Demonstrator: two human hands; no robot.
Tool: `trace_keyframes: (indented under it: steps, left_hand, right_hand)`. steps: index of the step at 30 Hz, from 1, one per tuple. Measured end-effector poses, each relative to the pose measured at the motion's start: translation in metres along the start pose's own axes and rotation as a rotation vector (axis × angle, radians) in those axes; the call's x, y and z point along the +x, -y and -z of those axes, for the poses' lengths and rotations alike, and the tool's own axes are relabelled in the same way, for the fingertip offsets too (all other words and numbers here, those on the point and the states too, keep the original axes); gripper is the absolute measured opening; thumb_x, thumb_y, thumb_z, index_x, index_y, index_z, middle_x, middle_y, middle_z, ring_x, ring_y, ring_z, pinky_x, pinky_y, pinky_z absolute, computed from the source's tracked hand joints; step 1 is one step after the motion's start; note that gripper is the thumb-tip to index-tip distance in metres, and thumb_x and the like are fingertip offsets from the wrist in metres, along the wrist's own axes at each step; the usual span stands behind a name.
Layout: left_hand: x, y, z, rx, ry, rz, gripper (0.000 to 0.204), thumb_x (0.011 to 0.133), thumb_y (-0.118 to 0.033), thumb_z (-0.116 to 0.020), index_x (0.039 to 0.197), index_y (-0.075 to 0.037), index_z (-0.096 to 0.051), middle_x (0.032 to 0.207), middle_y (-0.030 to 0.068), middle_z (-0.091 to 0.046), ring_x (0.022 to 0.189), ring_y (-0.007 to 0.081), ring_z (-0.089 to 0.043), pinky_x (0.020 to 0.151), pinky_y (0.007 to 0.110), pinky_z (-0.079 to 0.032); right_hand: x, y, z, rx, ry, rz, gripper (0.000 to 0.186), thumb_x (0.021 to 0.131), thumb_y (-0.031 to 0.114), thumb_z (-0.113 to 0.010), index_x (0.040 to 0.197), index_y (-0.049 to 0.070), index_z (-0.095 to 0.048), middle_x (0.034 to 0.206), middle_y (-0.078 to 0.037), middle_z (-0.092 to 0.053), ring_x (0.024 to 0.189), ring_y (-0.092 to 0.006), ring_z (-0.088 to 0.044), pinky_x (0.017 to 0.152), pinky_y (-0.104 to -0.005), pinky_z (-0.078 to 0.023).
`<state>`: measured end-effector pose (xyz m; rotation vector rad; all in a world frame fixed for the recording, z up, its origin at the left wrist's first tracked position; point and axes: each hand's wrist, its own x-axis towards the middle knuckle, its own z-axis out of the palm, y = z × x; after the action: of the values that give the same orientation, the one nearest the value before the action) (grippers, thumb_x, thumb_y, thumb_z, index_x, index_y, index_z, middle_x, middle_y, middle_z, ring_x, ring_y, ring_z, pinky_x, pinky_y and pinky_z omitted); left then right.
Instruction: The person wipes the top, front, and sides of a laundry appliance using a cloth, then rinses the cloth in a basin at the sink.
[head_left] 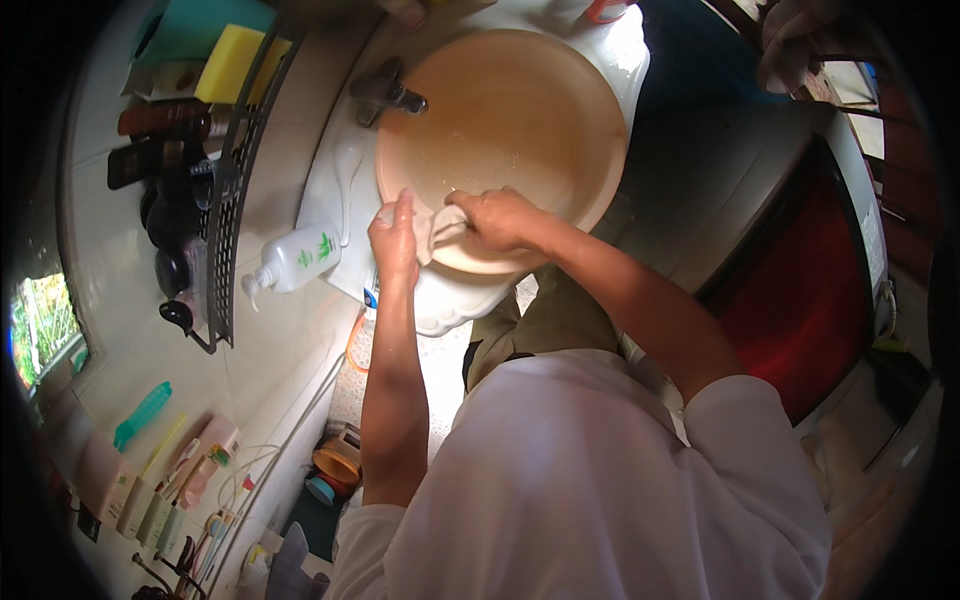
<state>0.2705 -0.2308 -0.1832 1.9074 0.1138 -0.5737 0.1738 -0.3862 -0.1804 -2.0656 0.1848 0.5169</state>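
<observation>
A round, peach-coloured plastic basin (600, 110) sits on the white sink (320, 205); its inside looks wet, with a few bright specks. Over the basin's near left rim, a pale beige cloth (425, 240) is bunched between my hands. Closed around its left end is my left hand (395, 240), thumb pointing up. My right hand (500, 217) grips the other end with curled fingers. Just beyond, a dark metal faucet (385, 92) reaches over the basin's left edge.
Left of the sink stands a white pump bottle (295, 260). A dark wall rack (228, 200) carries bottles and a yellow sponge (235, 65). Toothbrush holders (160, 500) hang lower left. To the right is a large appliance with a red front (800, 290). A red-topped container (607, 10) is at the far edge.
</observation>
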Motion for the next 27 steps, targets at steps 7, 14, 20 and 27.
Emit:
trace_keyframes:
  steps: [7,14,20,27]
  left_hand:
    - [-0.037,-0.048,-0.047,-0.931,0.53,0.589,0.06,0.094,-0.054,-0.045,0.122,-0.001,-0.051,0.117,0.0112,-0.057,0.11,0.0214,-0.055,0.087,0.038,-0.049]
    - [-0.039,-0.046,-0.102,-1.424,0.789,0.519,0.061,0.092,-0.059,-0.041,0.115,-0.004,-0.052,0.111,0.0155,-0.058,0.101,0.032,-0.058,0.09,0.044,-0.048]
    - [-0.065,-0.091,-0.167,-0.96,0.395,0.384,0.039,0.1,-0.039,-0.038,0.107,-0.006,-0.057,0.099,0.0083,-0.061,0.093,0.0184,-0.058,0.083,0.037,-0.048]
    - [-0.037,-0.078,-0.18,-0.071,0.256,-0.382,0.038,0.094,-0.03,-0.032,0.098,-0.001,-0.057,0.103,0.0252,-0.063,0.095,0.0446,-0.059,0.083,0.049,-0.048]
  right_hand:
    - [-0.017,0.025,0.021,-0.095,-0.486,0.106,0.032,0.077,0.015,-0.059,0.105,0.0,-0.055,0.119,-0.025,-0.048,0.111,-0.0429,-0.048,0.091,-0.0476,-0.042]
    - [-0.025,0.024,0.03,-0.301,-0.798,0.406,0.029,0.079,0.028,-0.062,0.092,0.002,-0.065,0.103,-0.018,-0.062,0.109,-0.0396,-0.051,0.1,-0.0543,-0.031]
    - [-0.043,-0.016,0.097,0.1,-0.767,0.185,0.029,0.094,0.02,-0.051,0.092,-0.004,-0.067,0.092,-0.013,-0.067,0.086,-0.0282,-0.062,0.08,-0.0326,-0.046]
    - [-0.035,-0.024,0.094,0.773,-0.841,-0.059,0.031,0.096,0.021,-0.047,0.09,-0.003,-0.066,0.086,-0.009,-0.066,0.079,-0.0158,-0.059,0.073,-0.0302,-0.046]
